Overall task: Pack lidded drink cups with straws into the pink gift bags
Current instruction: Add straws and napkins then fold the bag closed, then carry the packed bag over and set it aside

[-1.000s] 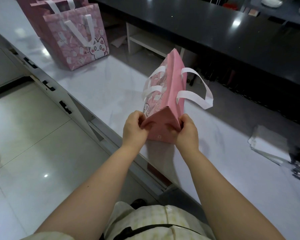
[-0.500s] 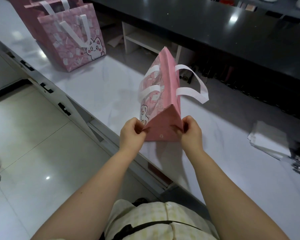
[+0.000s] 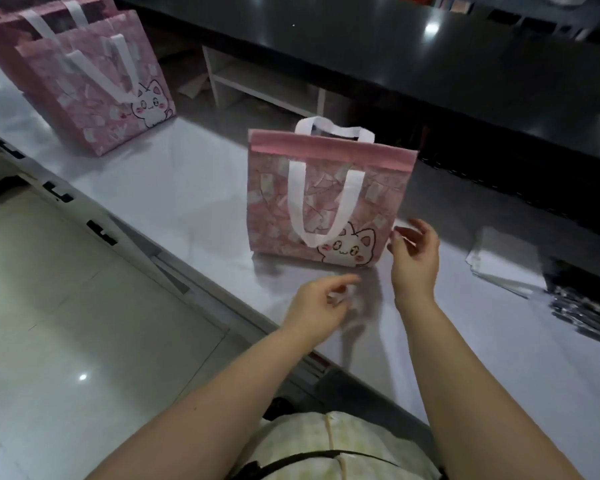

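My left hand [image 3: 321, 301] and right hand [image 3: 413, 252] hang loose, empty; I'd gently pull wide the top of the pink cat-print gift bag [image 3: 326, 202].

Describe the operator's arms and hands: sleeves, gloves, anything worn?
Both forearms are bare, no sleeves in view. The left hand and right hand are ungloved; no watch, bracelet or ring shows, though the left hand is motion-blurred. Below them, a pale yellow checked garment with a dark strap across it.

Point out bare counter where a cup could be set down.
Bare white counter between the far bags and the near bag; another patch right of the right hand, before the white sheets. Crowded at the far right edge.
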Action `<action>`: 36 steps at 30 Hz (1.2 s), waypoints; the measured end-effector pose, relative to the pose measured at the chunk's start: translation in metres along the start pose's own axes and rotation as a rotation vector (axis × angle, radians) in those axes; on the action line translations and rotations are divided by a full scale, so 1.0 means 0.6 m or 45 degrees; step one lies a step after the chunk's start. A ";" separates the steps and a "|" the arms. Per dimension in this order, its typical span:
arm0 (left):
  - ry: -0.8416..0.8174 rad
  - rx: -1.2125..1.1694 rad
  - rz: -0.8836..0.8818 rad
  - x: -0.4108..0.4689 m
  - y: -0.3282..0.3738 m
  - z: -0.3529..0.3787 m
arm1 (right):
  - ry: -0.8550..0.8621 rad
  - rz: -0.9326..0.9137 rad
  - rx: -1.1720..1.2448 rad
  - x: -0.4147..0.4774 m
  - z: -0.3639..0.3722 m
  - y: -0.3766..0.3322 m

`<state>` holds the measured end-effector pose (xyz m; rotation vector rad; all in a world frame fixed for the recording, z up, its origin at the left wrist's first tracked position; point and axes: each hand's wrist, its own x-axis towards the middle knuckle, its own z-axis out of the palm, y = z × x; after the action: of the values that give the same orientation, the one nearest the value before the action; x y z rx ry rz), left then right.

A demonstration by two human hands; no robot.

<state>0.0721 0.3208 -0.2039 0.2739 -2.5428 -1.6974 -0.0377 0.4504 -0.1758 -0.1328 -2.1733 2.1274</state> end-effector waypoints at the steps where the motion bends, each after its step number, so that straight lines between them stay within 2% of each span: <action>1: 0.146 -0.037 0.008 0.006 0.000 -0.009 | -0.032 0.010 0.067 -0.002 -0.010 -0.001; 5: 0.885 -0.227 -0.136 0.025 -0.022 -0.078 | -0.125 -0.026 0.078 -0.005 -0.017 -0.007; 7: 1.099 -0.348 -0.204 0.031 -0.035 -0.107 | -0.157 -0.018 0.005 0.000 -0.013 -0.010; 9: 1.115 -0.426 -0.227 0.041 -0.043 -0.128 | -0.175 0.025 -0.055 0.007 -0.007 -0.013; 13: 0.927 -0.434 -0.204 0.059 -0.044 -0.154 | -0.163 0.088 -0.077 0.015 0.010 -0.018; 20: 0.846 -0.523 -0.190 0.059 -0.028 -0.187 | -0.087 0.127 0.061 0.019 0.028 -0.030; 26: 1.034 -0.883 -0.296 0.031 -0.005 -0.211 | -0.152 0.168 0.244 0.002 0.081 -0.068; 30: 1.306 -1.026 -0.372 -0.036 -0.002 -0.241 | -0.423 0.167 0.261 -0.032 0.130 -0.079; 36: 1.642 -1.046 -0.418 -0.191 -0.020 -0.304 | -0.850 0.206 0.320 -0.117 0.230 -0.068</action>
<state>0.2146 0.1721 -0.1403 1.2160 -0.8597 -1.6067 0.0139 0.3037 -0.1387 0.5097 -2.2088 2.8235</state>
